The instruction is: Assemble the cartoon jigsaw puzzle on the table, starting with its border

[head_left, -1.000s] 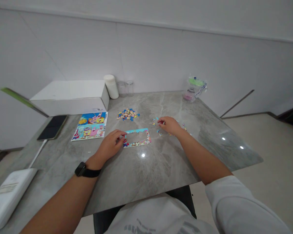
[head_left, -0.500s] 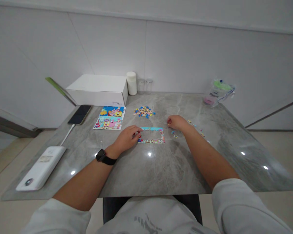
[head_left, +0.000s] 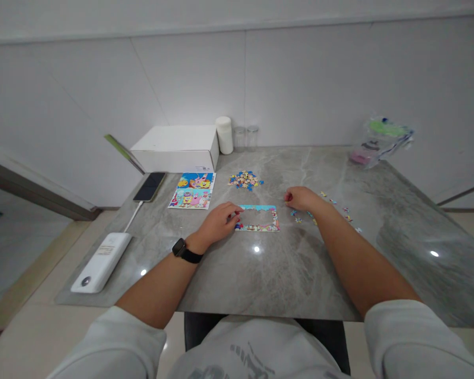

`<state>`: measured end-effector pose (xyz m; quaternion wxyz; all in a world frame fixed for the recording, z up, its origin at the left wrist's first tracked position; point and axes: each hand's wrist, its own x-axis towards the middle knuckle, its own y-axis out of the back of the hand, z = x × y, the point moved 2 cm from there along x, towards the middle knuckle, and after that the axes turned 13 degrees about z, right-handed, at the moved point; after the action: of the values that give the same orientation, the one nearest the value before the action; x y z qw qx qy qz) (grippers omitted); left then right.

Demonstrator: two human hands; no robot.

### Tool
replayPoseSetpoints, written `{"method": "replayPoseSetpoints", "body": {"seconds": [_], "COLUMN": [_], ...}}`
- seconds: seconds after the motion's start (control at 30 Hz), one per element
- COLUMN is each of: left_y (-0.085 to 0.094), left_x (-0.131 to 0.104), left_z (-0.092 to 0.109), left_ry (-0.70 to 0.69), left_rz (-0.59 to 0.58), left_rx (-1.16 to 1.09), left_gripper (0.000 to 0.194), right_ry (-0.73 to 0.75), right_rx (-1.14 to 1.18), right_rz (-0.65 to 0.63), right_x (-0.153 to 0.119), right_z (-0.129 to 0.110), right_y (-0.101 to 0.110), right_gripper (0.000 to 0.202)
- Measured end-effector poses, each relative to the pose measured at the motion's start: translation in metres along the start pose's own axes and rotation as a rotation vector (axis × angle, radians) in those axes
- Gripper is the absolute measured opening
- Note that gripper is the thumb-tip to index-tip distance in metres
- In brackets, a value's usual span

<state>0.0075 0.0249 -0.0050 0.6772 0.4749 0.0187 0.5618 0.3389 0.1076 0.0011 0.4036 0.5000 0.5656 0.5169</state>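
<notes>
A partly joined jigsaw puzzle [head_left: 256, 228] lies flat on the grey table, its colourful border framing a hollow middle. My left hand [head_left: 221, 221], with a black watch on its wrist, rests at the puzzle's left edge. Its thumb and forefinger are apart, the fingertips touching the border. To the right of the puzzle, my right hand [head_left: 300, 199] is closed in a pinch just above the table. A tiny puzzle piece appears to be between its fingertips, mostly hidden by them. Loose puzzle pieces [head_left: 298, 220] lie beside and beyond that hand, partly covered by the forearm.
A heap of puzzle pieces [head_left: 246, 180] sits behind the puzzle. To its left are a cartoon picture sheet [head_left: 193, 190], a phone [head_left: 150, 186] cabled to a white power bank [head_left: 101, 262], and a white box [head_left: 174, 147]. A white canister [head_left: 224, 136], two glasses [head_left: 246, 139] and a plastic bag [head_left: 381, 142] stand farther back.
The whole view has shifted, so the table's contents appear farther right. Both hands keep nearly the same places relative to the puzzle, the right one still pinched.
</notes>
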Motion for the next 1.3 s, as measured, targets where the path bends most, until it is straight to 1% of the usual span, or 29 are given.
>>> {"method": "replayPoseSetpoints", "body": {"seconds": [0.1, 0.13, 0.27, 0.37, 0.5, 0.63, 0.73, 0.87, 1.0, 1.13, 1.3], "left_y": [0.001, 0.001, 0.002, 0.003, 0.002, 0.003, 0.005, 0.006, 0.007, 0.006, 0.001], "left_x": [0.000, 0.000, 0.001, 0.000, 0.000, -0.001, -0.001, -0.001, -0.001, -0.002, -0.005], "left_z": [0.001, 0.001, 0.003, 0.004, 0.003, 0.004, 0.008, 0.015, 0.022, 0.021, 0.017], "left_ry": [-0.011, -0.010, 0.015, 0.009, -0.017, -0.034, -0.048, -0.077, -0.127, -0.162, -0.203], "left_rz": [-0.003, -0.004, 0.000, 0.003, -0.003, -0.011, -0.022, -0.068, -0.117, -0.162, -0.209], "left_rx": [-0.003, -0.005, -0.007, -0.008, -0.007, -0.013, -0.012, -0.014, -0.015, -0.017, -0.019], "left_gripper": [0.023, 0.023, 0.024, 0.025, 0.025, 0.024, 0.023, 0.017, 0.017, 0.019, 0.021], "right_ry": [-0.045, -0.057, -0.057, -0.050, -0.074, -0.123, -0.066, 0.064, 0.108, 0.142, 0.217], "right_rx": [0.011, 0.000, -0.039, -0.023, 0.048, 0.212, 0.293, 0.337, 0.399, 0.479, 0.493], "right_rz": [0.020, 0.022, -0.010, -0.035, -0.017, 0.044, 0.093, 0.084, 0.090, 0.027, -0.069], "right_x": [0.000, 0.000, -0.001, -0.002, -0.003, -0.004, -0.007, -0.015, -0.027, -0.036, -0.043], "right_z": [-0.001, -0.002, -0.004, -0.004, -0.004, -0.009, -0.020, -0.046, -0.073, -0.093, -0.108], "right_y": [0.001, 0.001, 0.002, 0.004, 0.010, 0.020, 0.029, 0.040, 0.044, 0.037, 0.019], "right_gripper": [0.025, 0.025, 0.014, 0.015, 0.016, 0.016, 0.015, 0.011, 0.012, 0.009, 0.009]}}
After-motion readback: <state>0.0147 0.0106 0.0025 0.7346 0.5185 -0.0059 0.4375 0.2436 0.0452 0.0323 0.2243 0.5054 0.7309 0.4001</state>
